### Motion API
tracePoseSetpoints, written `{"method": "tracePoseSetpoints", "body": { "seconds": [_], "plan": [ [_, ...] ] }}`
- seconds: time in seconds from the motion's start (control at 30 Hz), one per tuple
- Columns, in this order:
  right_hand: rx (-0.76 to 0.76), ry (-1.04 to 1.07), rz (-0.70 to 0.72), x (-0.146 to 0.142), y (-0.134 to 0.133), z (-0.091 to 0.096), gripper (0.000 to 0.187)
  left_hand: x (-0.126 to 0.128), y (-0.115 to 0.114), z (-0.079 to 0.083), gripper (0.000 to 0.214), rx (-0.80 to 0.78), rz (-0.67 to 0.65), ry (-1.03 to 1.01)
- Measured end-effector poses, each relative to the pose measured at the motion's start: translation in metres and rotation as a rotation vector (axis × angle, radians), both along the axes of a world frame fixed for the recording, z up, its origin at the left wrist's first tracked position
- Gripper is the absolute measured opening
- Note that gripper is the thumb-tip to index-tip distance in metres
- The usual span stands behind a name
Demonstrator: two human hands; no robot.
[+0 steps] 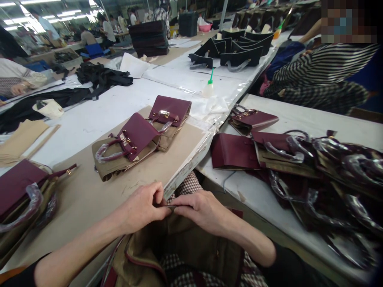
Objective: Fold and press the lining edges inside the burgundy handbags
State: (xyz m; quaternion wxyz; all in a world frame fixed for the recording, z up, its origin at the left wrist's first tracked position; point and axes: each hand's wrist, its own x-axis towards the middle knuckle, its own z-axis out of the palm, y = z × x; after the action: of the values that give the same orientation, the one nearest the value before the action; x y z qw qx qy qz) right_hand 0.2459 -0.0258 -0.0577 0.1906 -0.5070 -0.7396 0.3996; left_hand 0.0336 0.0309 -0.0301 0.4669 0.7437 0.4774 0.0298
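Note:
My left hand (pixel 143 207) and my right hand (pixel 201 209) meet over my lap, each pinching a thin edge of an olive-lined burgundy handbag (pixel 179 247) that lies inside out below them. Both hands have their fingers closed on that edge. Two finished burgundy handbags (pixel 140 137) with wrapped handles and gold clasps lie on the tan board (pixel 89 191) just beyond my hands.
Another burgundy bag (pixel 18 195) sits at the left edge. A heap of burgundy bags (pixel 314 167) covers the right-hand table. A glue bottle with green tip (pixel 208 85), black bags (pixel 236 50) and black fabric (pixel 101 77) lie farther back. A person in a striped top (pixel 323 75) works at right.

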Motion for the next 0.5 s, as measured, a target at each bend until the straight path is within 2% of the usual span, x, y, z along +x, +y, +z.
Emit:
{"method": "tracePoseSetpoints", "body": {
  "seconds": [0.07, 0.17, 0.33, 0.43, 0.5],
  "plan": [
    [0.004, -0.005, -0.013, 0.001, -0.002, -0.001, 0.021, 0.0, 0.001, -0.001, 0.027, -0.071, 0.01, -0.054],
    [-0.009, 0.004, -0.021, 0.002, -0.004, 0.0, 0.02, 0.0, 0.003, 0.002, 0.017, -0.15, -0.066, -0.053],
    [-0.052, 0.028, 0.088, 0.005, 0.002, 0.008, 0.02, 0.001, 0.0, 0.014, 0.018, -0.005, -0.184, 0.063],
    [-0.058, 0.002, 0.142, 0.003, 0.008, 0.008, 0.024, 0.001, -0.002, 0.015, 0.02, 0.054, -0.168, 0.084],
    [-0.051, -0.02, 0.138, -0.001, 0.011, 0.004, 0.025, -0.002, -0.001, 0.011, 0.02, 0.01, -0.127, 0.064]
  ]
}}
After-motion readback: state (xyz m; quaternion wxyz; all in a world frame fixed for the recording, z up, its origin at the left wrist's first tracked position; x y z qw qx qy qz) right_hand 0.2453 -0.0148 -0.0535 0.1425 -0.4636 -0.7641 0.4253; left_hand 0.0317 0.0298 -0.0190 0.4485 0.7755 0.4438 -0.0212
